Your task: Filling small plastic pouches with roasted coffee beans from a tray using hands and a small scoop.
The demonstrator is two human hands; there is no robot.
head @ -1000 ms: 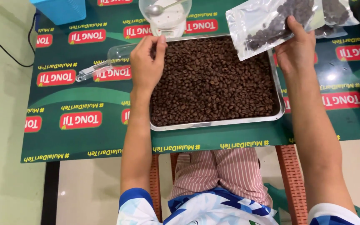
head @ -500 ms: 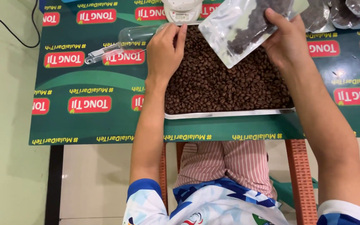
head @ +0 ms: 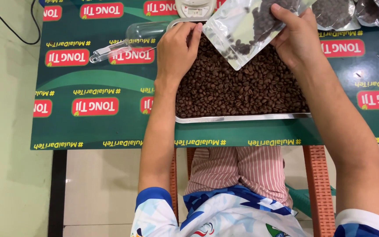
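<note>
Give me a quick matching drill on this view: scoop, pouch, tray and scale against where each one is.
Things:
1. scoop
2. pouch
3. tray
4. scale

Places:
A. held in the right hand
B. at the top edge, behind the tray
C. lying left of the left hand
D. under both hands, full of coffee beans

Pairs: 1-C, 2-A, 3-D, 4-B

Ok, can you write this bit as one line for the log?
left hand: on coffee beans in metal tray | right hand: holding clear pouch over tray | plastic scoop: lying on table
</note>
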